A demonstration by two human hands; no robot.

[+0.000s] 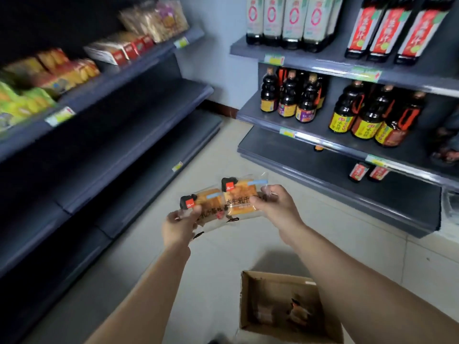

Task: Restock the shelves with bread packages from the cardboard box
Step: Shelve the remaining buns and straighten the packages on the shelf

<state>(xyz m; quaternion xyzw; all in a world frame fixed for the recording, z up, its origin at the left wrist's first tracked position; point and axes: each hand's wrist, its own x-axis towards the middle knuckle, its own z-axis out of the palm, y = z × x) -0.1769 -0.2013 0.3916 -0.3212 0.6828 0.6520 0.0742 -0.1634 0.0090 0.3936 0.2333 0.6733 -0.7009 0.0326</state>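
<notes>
My left hand (177,225) grips one clear-wrapped bread package (207,203) with an orange-brown loaf and a red and black label. My right hand (275,204) holds a second, similar bread package (239,194) beside it, slightly overlapping the first. Both are held out over the floor between two shelving units. The open cardboard box (250,289) sits on the floor below my right forearm, with at least one more package (298,311) dimly visible inside. The dark grey shelves on the left (139,135) have bare lower tiers.
The upper left shelf carries blurred snack and bread packs (116,49). The right shelving unit (323,167) holds dark sauce bottles (289,95) and red-labelled bottles (387,31). A pale tiled floor (223,256) runs between the units to a wall at the back.
</notes>
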